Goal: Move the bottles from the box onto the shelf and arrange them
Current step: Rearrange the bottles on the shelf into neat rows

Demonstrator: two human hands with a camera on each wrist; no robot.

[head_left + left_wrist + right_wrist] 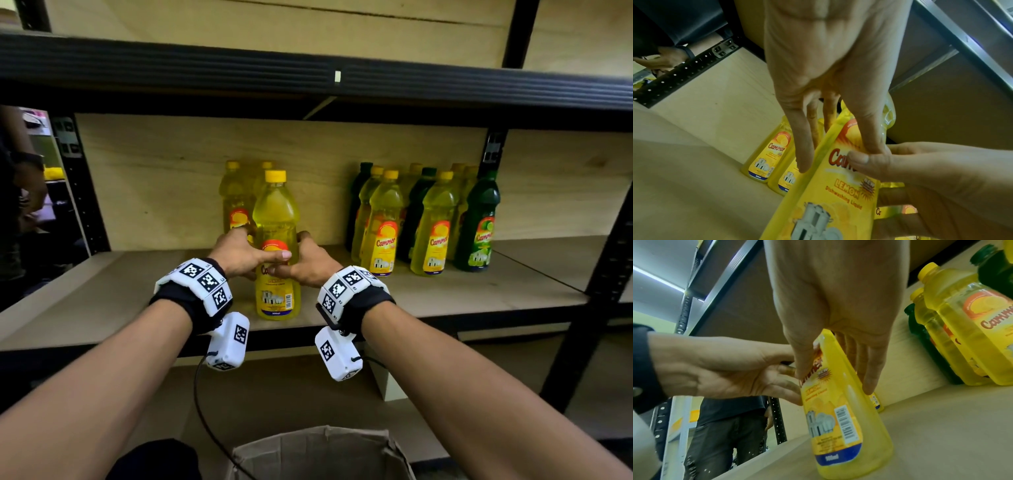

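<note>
Both hands on one yellow lemon bottle (pixel 276 246), standing upright near the front edge of the shelf board (pixel 445 291). Left hand (pixel 236 255) wraps its left side, thumb laid across the label; right hand (pixel 310 263) closes on the right side, so each grip is holding that same bottle. Just behind it stand two more yellow bottles (pixel 236 202), touching each other, close against the held one's back. Well apart to the right sits a packed group of yellow and dark green bottles (pixel 424 219). Below, the cardboard box (pixel 318 452) gapes open. Another person (pixel 17 192) stands at far left. The label reads "Cammer", "LEMON", "Dishwashing Liquid", "NEW" (pixel 846 191); a barcode (pixel 844 425) runs down its side.
</note>
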